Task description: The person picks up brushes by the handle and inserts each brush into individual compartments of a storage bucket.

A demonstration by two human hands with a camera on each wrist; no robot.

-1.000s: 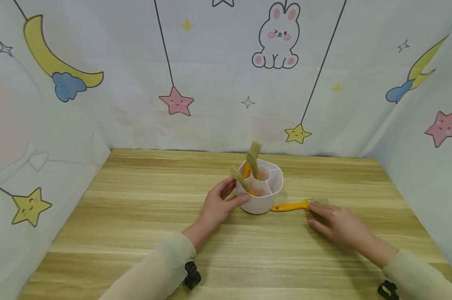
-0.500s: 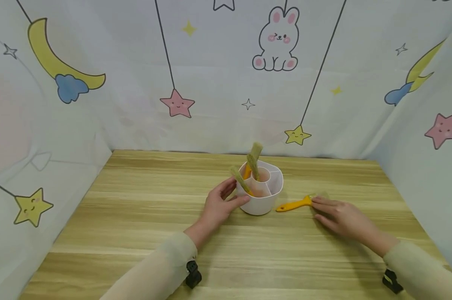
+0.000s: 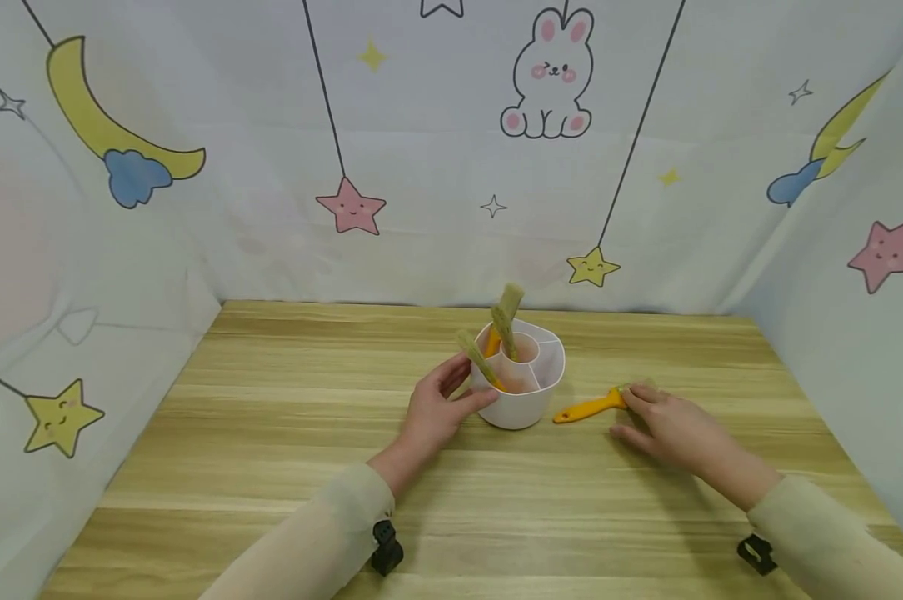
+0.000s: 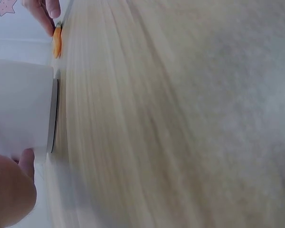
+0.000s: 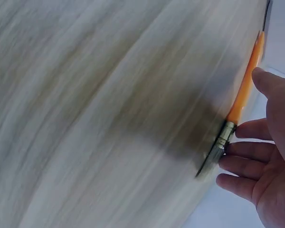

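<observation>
A white divided holder (image 3: 530, 398) stands mid-table with several brushes (image 3: 506, 321) upright in its left compartments. My left hand (image 3: 466, 382) grips the holder's left side, thumb on the front wall; the left wrist view shows the holder (image 4: 19, 109) beside my thumb. An orange-handled brush (image 3: 588, 407) lies flat on the table just right of the holder. My right hand (image 3: 626, 411) rests its fingertips on the brush's bristle end. In the right wrist view its straight fingers (image 5: 247, 152) touch the ferrule of the brush (image 5: 244, 90), with the thumb apart from the handle.
The wooden table (image 3: 271, 433) is walled on three sides by a printed cloth backdrop (image 3: 421, 167) with stars, moons and a rabbit. Bare tabletop stretches to the left of the holder and in front of both hands.
The orange brush has slid a little right, off the holder's base, and turned so its bristle end lies farther back. My right hand moved with it. The left hand stayed put.
</observation>
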